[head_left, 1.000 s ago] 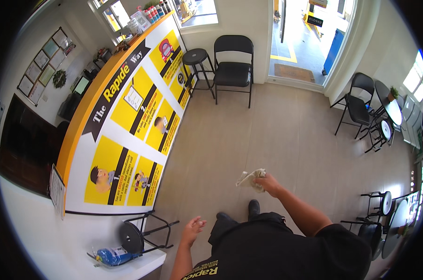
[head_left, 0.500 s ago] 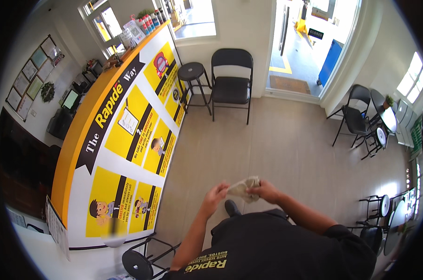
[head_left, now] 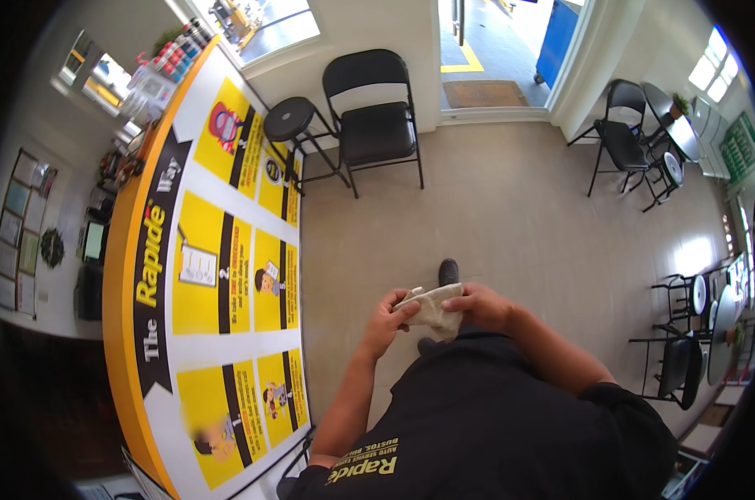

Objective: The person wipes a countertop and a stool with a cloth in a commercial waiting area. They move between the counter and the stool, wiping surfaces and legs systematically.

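A crumpled beige cloth (head_left: 434, 312) is stretched between my two hands, just in front of my black shirt. My left hand (head_left: 387, 321) pinches the cloth's left end, thumb on top. On its right side my right hand (head_left: 484, 307) grips it between thumb and fingers. The cloth's lower part hangs loose below my fingers. Beyond it, one dark shoe (head_left: 449, 272) shows on the tiled floor (head_left: 511, 217).
On my left runs a long counter (head_left: 132, 275) with a yellow-and-white printed front. Ahead stand a black round stool (head_left: 288, 119) and a black folding chair (head_left: 377, 133), beside a doorway with a brown mat (head_left: 483, 94). To the right are small tables with chairs (head_left: 623, 137).
The view has turned and moved forward along the counter. My left hand has come closer to the right one and now holds the cloth more fully; a shoe has stepped ahead.
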`<action>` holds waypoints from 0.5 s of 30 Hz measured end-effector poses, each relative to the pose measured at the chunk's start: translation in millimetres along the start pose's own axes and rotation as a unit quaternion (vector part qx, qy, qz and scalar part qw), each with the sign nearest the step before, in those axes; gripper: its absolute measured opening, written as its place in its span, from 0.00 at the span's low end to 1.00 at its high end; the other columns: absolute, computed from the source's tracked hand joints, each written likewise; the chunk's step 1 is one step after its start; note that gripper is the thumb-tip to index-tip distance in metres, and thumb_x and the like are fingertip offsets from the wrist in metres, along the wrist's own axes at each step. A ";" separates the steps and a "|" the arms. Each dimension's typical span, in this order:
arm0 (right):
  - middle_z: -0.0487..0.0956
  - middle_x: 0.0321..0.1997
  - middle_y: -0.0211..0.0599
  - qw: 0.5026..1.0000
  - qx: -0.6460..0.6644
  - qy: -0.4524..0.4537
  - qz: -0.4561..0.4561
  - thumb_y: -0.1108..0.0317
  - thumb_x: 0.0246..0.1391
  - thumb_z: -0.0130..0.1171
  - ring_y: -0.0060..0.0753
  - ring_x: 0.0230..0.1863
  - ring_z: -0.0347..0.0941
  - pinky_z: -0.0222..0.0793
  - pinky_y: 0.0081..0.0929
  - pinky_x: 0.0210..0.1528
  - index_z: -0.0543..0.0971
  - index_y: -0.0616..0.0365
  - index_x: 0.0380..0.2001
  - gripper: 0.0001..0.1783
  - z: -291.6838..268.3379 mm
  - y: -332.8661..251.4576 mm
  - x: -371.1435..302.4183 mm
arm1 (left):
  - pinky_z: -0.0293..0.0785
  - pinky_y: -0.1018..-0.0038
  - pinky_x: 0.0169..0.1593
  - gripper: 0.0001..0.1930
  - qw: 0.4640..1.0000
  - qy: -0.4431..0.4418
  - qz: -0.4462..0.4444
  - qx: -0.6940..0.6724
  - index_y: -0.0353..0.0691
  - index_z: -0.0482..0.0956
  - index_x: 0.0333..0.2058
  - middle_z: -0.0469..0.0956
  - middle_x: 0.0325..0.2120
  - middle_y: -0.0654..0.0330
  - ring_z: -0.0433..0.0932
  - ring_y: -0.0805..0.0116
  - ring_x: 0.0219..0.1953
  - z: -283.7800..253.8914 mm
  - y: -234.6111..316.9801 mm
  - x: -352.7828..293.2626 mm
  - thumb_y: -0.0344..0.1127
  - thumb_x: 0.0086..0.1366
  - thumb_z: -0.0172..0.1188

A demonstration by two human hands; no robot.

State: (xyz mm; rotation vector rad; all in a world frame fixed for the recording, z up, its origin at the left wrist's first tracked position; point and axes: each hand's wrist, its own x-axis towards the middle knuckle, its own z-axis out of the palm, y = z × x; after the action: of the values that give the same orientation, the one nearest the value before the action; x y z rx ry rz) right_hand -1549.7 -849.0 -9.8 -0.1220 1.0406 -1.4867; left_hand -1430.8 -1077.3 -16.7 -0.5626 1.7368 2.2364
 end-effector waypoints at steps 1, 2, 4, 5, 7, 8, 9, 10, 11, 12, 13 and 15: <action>0.81 0.54 0.36 1.000 -0.019 -0.016 0.013 0.54 0.66 0.62 0.33 0.53 0.79 0.75 0.35 0.56 0.73 0.63 0.61 0.29 -9.2 -11.6 9.8 | 0.75 0.77 0.39 0.21 1.000 -0.010 0.000 0.004 0.40 0.80 0.52 0.81 0.38 0.67 0.77 0.77 0.38 -8.9 4.5 13.8 0.48 0.68 0.68; 0.80 0.55 0.37 0.998 -0.039 -0.032 0.026 0.51 0.67 0.61 0.33 0.54 0.78 0.74 0.35 0.57 0.73 0.63 0.62 0.31 -17.0 -23.3 22.6 | 0.74 0.77 0.39 0.20 1.000 -0.020 0.000 0.008 0.40 0.80 0.51 0.81 0.36 0.67 0.77 0.78 0.37 -17.1 9.4 27.9 0.47 0.68 0.69; 0.78 0.58 0.38 0.993 -0.087 -0.060 0.047 0.44 0.67 0.59 0.35 0.57 0.76 0.72 0.36 0.59 0.72 0.62 0.63 0.35 -37.7 -43.7 53.4 | 0.74 0.77 0.40 0.19 0.999 -0.049 -0.006 0.022 0.39 0.80 0.49 0.80 0.36 0.67 0.76 0.78 0.37 -31.6 24.8 61.1 0.45 0.67 0.70; 0.77 0.59 0.39 0.989 -0.116 -0.073 0.056 0.41 0.66 0.58 0.35 0.59 0.74 0.71 0.37 0.60 0.71 0.62 0.64 0.37 -54.4 -51.2 75.2 | 0.74 0.77 0.40 0.19 0.997 -0.063 -0.007 0.031 0.39 0.81 0.49 0.80 0.35 0.67 0.76 0.78 0.37 -38.4 34.0 80.6 0.44 0.66 0.70; 0.76 0.62 0.39 0.982 -0.109 -0.131 0.076 0.37 0.66 0.56 0.36 0.61 0.72 0.69 0.39 0.62 0.70 0.61 0.65 0.41 -66.5 -77.6 106.1 | 0.73 0.77 0.42 0.17 0.997 -0.069 -0.019 0.034 0.38 0.81 0.48 0.81 0.35 0.67 0.76 0.78 0.37 -51.0 57.0 105.2 0.43 0.66 0.70; 0.75 0.63 0.39 0.979 -0.078 -0.172 0.082 0.35 0.66 0.55 0.37 0.63 0.71 0.68 0.40 0.63 0.70 0.61 0.65 0.42 -73.0 -96.4 121.8 | 0.73 0.78 0.43 0.17 0.997 -0.072 -0.023 0.035 0.38 0.82 0.47 0.81 0.35 0.68 0.76 0.78 0.38 -58.4 70.5 117.7 0.42 0.66 0.70; 0.74 0.64 0.39 0.972 -0.048 -0.213 0.089 0.33 0.66 0.54 0.37 0.64 0.70 0.68 0.41 0.64 0.69 0.62 0.66 0.43 -80.0 -111.4 136.0 | 0.73 0.78 0.44 0.16 0.995 -0.074 -0.037 0.046 0.38 0.82 0.47 0.81 0.36 0.67 0.77 0.78 0.38 -68.0 79.5 128.9 0.41 0.66 0.70; 0.75 0.64 0.39 0.956 0.000 -0.278 0.095 0.33 0.66 0.52 0.37 0.64 0.71 0.67 0.42 0.64 0.69 0.61 0.66 0.43 -88.7 -122.0 153.2 | 0.72 0.78 0.45 0.15 0.994 -0.077 -0.049 0.058 0.38 0.82 0.46 0.81 0.36 0.67 0.77 0.79 0.39 -80.6 90.1 140.2 0.41 0.67 0.69; 0.75 0.64 0.39 0.934 0.047 -0.341 0.097 0.33 0.67 0.51 0.37 0.64 0.71 0.67 0.43 0.65 0.69 0.61 0.67 0.43 -99.4 -130.0 173.5 | 0.72 0.78 0.47 0.14 0.992 -0.081 -0.060 0.070 0.39 0.82 0.46 0.81 0.37 0.67 0.77 0.79 0.39 -91.3 102.4 153.8 0.40 0.67 0.69; 0.75 0.64 0.39 0.905 0.096 -0.402 0.101 0.33 0.68 0.49 0.37 0.65 0.71 0.66 0.44 0.66 0.68 0.61 0.68 0.43 -104.4 -136.2 192.2 | 0.72 0.78 0.47 0.14 0.993 -0.080 -0.070 0.060 0.38 0.82 0.46 0.81 0.37 0.67 0.77 0.78 0.40 -100.7 114.1 165.1 0.40 0.67 0.69; 0.76 0.63 0.39 0.922 0.108 -0.353 0.118 0.34 0.69 0.48 0.37 0.64 0.72 0.67 0.44 0.66 0.68 0.62 0.68 0.42 -109.1 -143.1 208.6 | 0.73 0.78 0.46 0.14 0.992 -0.079 -0.080 0.051 0.38 0.82 0.46 0.82 0.37 0.67 0.77 0.78 0.40 -109.5 128.1 176.8 0.40 0.66 0.70; 0.76 0.63 0.40 0.945 0.128 -0.256 0.158 0.34 0.71 0.44 0.37 0.62 0.74 0.68 0.44 0.66 0.68 0.62 0.68 0.42 -115.1 -155.7 244.3 | 0.74 0.76 0.47 0.15 0.991 -0.068 -0.088 0.068 0.37 0.83 0.45 0.82 0.37 0.66 0.78 0.77 0.41 -131.7 140.2 205.6 0.40 0.66 0.70</action>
State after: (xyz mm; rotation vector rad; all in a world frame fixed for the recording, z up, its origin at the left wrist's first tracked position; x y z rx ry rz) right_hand -1796.0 -1020.0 -95.3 -0.1387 0.4181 -1.1926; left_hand -1655.0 -1247.7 -15.3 -0.4990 1.6856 1.9716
